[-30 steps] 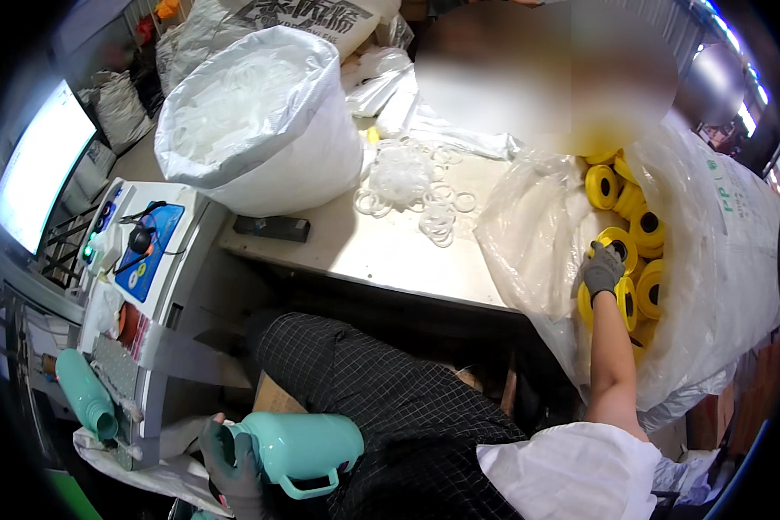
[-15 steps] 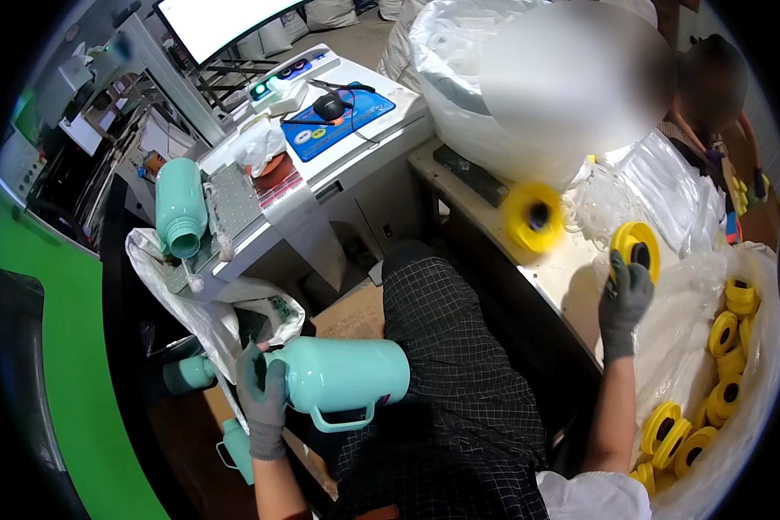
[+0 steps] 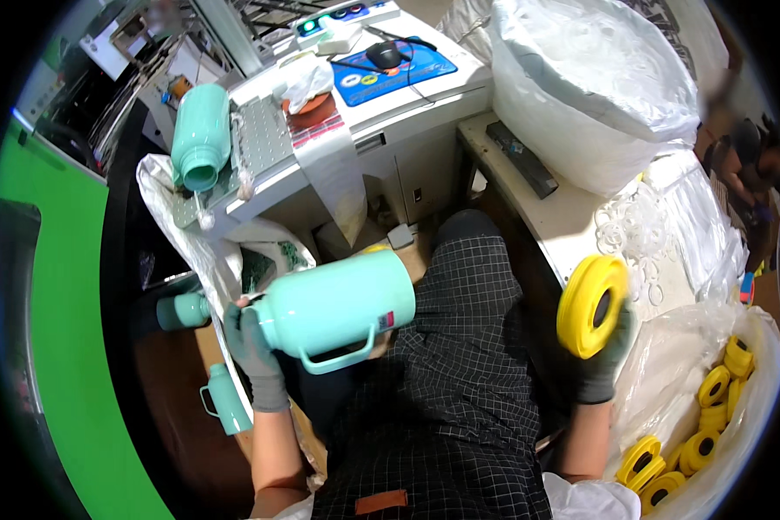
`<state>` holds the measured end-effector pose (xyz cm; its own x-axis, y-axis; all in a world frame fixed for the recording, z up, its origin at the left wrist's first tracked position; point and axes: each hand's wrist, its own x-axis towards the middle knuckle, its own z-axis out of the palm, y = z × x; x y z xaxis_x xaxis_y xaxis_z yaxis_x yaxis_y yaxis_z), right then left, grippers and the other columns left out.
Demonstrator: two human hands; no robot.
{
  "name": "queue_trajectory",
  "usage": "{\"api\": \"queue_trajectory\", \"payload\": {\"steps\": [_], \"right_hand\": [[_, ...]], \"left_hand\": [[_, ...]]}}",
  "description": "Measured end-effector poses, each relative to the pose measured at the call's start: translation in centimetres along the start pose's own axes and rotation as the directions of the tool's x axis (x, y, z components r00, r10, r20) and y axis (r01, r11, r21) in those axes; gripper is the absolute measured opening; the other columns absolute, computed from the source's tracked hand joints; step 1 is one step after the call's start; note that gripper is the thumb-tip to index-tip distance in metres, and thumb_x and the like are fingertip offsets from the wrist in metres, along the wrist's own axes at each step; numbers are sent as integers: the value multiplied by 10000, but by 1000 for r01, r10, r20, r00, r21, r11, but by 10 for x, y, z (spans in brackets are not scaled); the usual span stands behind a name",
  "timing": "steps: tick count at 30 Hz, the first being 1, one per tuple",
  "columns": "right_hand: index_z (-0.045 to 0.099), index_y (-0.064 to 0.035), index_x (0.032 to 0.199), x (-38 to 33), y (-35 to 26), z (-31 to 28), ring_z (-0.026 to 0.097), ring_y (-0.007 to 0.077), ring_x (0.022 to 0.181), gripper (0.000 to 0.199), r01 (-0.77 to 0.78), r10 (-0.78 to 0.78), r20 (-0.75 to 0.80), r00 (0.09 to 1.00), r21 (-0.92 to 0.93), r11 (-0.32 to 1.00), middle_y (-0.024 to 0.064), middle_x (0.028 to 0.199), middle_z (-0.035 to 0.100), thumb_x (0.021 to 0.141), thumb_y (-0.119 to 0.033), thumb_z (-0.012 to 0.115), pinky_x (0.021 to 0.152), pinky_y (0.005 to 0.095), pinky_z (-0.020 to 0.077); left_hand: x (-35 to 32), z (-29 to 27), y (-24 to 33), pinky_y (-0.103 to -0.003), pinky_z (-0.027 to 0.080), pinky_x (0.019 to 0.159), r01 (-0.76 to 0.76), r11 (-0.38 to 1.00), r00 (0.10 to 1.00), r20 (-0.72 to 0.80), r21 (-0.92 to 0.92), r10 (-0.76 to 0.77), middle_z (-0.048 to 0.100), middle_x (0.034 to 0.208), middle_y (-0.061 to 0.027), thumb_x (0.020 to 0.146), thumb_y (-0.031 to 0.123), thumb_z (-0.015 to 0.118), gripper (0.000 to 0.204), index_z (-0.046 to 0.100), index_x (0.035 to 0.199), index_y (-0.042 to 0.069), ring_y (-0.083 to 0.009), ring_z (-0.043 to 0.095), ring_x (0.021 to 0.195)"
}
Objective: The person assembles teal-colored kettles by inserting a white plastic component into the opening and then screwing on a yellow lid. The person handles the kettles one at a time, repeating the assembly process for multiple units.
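Note:
My gloved left hand point(image 3: 253, 347) grips a glossy teal jug point(image 3: 338, 299) by its narrower neck end. The jug lies on its side above my lap, handle toward me, wide end to the right. My gloved right hand point(image 3: 605, 368) holds a thick yellow ring-shaped cap point(image 3: 593, 306) with a black centre, turned on edge, beside the white bench. Most of the right fingers are hidden behind this cap. A small yellow edge point(image 3: 375, 248) shows just beyond the jug; its full shape is covered.
Another teal jug point(image 3: 201, 143) lies on the machine at left; two more are low at left. Several yellow caps point(image 3: 700, 449) sit in a plastic-lined container at right. Clear rings point(image 3: 626, 227) lie on the bench point(image 3: 529, 195) beside a large white sack point(image 3: 572, 130).
The right hand has brought its yellow cap down and toward me. A blurred yellow cap over the bench is gone from there. The jug has tilted slightly, its wide end raised.

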<state>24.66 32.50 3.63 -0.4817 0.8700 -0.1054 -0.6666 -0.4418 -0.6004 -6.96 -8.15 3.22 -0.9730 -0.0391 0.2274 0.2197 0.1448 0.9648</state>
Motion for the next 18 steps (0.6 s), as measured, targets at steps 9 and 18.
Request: {"api": "queue_trajectory", "payload": {"steps": [9, 18], "right_hand": [[668, -79, 1368, -41, 97, -13, 575, 312, 1042, 483, 638, -108, 649, 753, -761, -119, 144, 1140, 600, 902, -196, 722, 945, 441, 482], [680, 32, 1328, 10, 76, 41, 614, 241, 973, 453, 398, -190, 350, 917, -820, 411, 103, 1062, 598, 953, -222, 692, 864, 351, 520]], "left_hand": [[-19, -51, -12, -382, 551, 1005, 109, 948, 993, -5, -299, -116, 647, 1346, -117, 1097, 358, 492, 438, 565, 1369, 23, -227, 656, 1164], [-89, -10, -69, -369, 542, 1022, 458, 771, 872, 394, -443, -291, 678, 1282, -98, 1140, 276, 426, 371, 584, 1366, 28, -208, 653, 1168]]}}
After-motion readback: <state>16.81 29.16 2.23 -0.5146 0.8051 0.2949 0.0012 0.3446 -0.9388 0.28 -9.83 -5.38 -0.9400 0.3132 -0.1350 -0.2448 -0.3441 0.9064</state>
